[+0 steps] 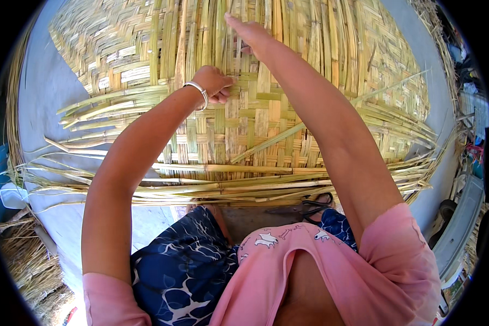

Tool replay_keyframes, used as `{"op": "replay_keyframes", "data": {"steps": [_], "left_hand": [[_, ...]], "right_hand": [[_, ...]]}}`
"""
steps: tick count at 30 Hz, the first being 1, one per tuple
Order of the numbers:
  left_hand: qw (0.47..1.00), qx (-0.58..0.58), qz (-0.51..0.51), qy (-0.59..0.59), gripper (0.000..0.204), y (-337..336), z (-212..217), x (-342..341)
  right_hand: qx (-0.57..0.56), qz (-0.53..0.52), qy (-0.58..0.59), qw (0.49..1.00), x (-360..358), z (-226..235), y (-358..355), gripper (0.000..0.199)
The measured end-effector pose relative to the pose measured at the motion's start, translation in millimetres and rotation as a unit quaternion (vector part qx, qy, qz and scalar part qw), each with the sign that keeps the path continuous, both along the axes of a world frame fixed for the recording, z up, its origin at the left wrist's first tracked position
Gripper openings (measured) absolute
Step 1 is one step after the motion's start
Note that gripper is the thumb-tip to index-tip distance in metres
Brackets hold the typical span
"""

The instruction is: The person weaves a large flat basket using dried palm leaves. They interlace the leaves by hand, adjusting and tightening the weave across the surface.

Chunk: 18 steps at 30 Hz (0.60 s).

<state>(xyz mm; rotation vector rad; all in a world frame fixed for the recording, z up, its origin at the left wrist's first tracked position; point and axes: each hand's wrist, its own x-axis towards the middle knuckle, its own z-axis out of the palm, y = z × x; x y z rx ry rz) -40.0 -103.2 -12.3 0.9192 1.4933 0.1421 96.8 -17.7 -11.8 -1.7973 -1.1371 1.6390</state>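
A large mat woven from split yellow-green cane strips (pixel 217 130) spreads out before me, its long upright strips (pixel 331 38) loose at the far side. My left hand (pixel 214 84) rests over the middle of the weave with its fingers curled in; what they grip, if anything, is hidden beneath them. A bangle circles that wrist. Farther off and a little to the right, my right hand (pixel 250 35) lies low over the upright strips, index finger stretched out toward the far left. One loose strip (pixel 269 142) slants across the weave between my forearms.
A bundle of long cane strips (pixel 228 190) runs crosswise along the mat's near edge, just before my feet. Grey floor (pixel 43 103) borders the mat. Dry straw (pixel 30 266) is heaped at lower left, near a white container (pixel 13 195). A grey plastic object (pixel 462 228) stands at right.
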Motion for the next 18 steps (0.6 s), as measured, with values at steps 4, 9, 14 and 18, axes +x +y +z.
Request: {"op": "replay_keyframes", "data": {"steps": [4,9,14,18], "left_hand": [[0.999,0.029,0.018,0.02,0.026,-2,-15,4],[0.997,0.05,0.036,0.048,0.025,-3,-16,10],[0.995,0.049,0.035,0.079,0.026,-2,-10,17],[0.993,0.055,0.022,0.103,0.027,-2,-9,22]], "right_hand": [[0.026,0.033,0.138,0.99,6,-17,4,0.033],[-0.052,-0.055,0.332,0.94,11,-22,2,0.03],[-0.041,-0.054,0.38,0.922,14,-16,-5,0.035],[0.004,-0.063,0.375,0.925,18,-25,-9,0.029]]}}
